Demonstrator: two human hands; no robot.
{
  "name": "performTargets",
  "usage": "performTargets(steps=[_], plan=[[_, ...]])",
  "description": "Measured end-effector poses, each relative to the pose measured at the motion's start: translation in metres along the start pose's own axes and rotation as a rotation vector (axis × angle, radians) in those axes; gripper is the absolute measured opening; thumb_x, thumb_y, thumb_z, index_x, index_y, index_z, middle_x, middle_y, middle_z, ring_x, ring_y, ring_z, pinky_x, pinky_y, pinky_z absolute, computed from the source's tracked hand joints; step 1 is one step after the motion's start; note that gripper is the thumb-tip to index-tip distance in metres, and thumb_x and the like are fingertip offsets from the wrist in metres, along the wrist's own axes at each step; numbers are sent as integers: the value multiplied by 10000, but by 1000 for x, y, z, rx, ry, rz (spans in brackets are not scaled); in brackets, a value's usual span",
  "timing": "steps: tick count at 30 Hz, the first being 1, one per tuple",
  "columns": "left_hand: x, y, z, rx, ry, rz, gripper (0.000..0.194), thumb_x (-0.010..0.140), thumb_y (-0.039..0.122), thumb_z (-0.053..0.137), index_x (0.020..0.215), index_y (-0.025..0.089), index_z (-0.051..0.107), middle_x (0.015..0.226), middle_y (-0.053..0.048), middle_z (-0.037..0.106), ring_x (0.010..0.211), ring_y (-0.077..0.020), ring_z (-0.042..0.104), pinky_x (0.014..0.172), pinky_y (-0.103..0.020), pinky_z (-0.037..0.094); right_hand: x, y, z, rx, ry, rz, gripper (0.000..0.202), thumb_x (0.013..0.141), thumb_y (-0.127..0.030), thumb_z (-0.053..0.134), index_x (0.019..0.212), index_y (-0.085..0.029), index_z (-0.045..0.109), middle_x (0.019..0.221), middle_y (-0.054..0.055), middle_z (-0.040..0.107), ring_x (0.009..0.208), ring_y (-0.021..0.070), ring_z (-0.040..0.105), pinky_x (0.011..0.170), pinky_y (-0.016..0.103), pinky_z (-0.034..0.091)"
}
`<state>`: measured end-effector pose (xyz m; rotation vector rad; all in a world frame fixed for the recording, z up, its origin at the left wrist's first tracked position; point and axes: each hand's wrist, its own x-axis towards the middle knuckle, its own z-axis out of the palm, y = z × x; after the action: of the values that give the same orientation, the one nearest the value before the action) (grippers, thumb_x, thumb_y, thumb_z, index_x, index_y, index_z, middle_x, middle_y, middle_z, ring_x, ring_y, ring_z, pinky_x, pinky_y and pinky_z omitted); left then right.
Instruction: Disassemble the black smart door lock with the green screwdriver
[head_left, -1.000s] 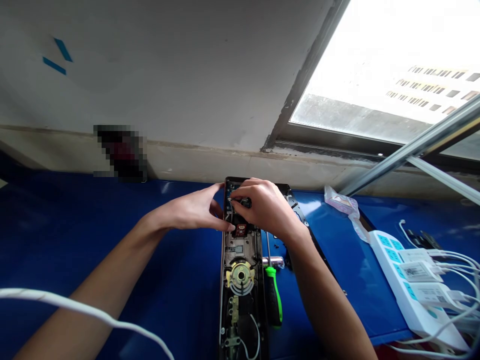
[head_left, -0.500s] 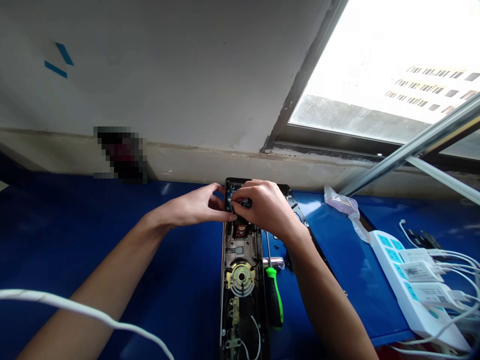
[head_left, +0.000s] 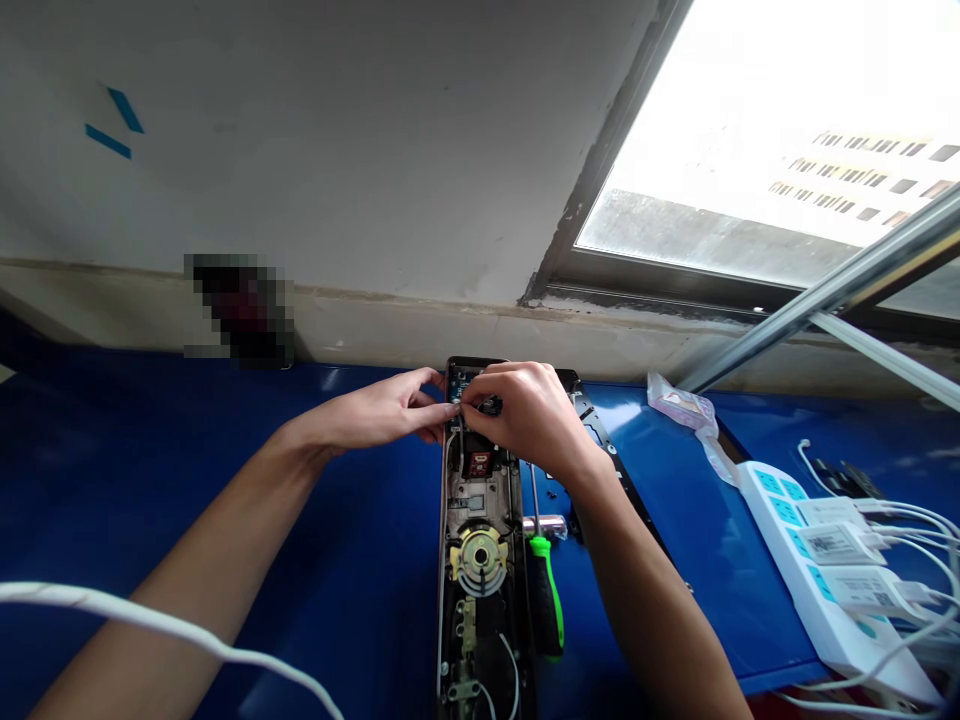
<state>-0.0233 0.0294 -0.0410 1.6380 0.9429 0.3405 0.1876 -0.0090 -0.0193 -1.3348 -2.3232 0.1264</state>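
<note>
A long black opened device [head_left: 471, 502] lies on the blue table, its inside showing a round metal part [head_left: 481, 556], a small red piece [head_left: 479, 463] and white wires. My left hand [head_left: 397, 407] holds the device's upper left edge, fingers outside and thumb tip over the rim. Over the top end, my right hand [head_left: 517, 405] has thumb and forefinger pinched together beside a small circuit board [head_left: 459, 383]; what lies between the fingertips is too small to make out. The two thumbs nearly meet.
A green-and-black screwdriver [head_left: 547, 598] lies right of the device, by a shiny cylinder [head_left: 545, 526]. A dark panel [head_left: 609, 445] is behind my right wrist. Farther right are a plastic packet [head_left: 681, 402] and a white power strip [head_left: 806, 560] with plugs. A white cable [head_left: 172, 625] crosses my left forearm.
My left thumb has moved up and left along the device's edge, closer to my right fingertips. My right hand stays pinched at nearly the same spot.
</note>
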Motion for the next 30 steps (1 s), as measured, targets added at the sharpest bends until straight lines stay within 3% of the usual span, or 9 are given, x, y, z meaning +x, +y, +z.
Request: performTargets(steps=[16,22,30], plan=[[0,-6,-6,-37,-70,41,659,829,511,797,1319,185,501,951,-49,742,1002,-274,713,851,-353,530,-1,1,3,1,28,10,144,849,-185,676,811,-216,811,818,7,781,748,153,700,704,271,448],[0,-10,-7,-39,-116,68,680,854,482,789,1380,195,467,1095,-89,753,1098,-293,701,904,-373,516,-1,2,3,-5,15,-1,158,856,-174,667,844,-206,821,823,10,776,761,147,697,721,268,454],[2,-13,-8,-49,-112,71,727,849,458,799,1429,193,451,1093,-90,760,1113,-301,695,911,-374,500,-2,3,0,-31,-21,-27,168,903,-191,662,881,-205,828,817,22,764,760,146,673,726,272,444]])
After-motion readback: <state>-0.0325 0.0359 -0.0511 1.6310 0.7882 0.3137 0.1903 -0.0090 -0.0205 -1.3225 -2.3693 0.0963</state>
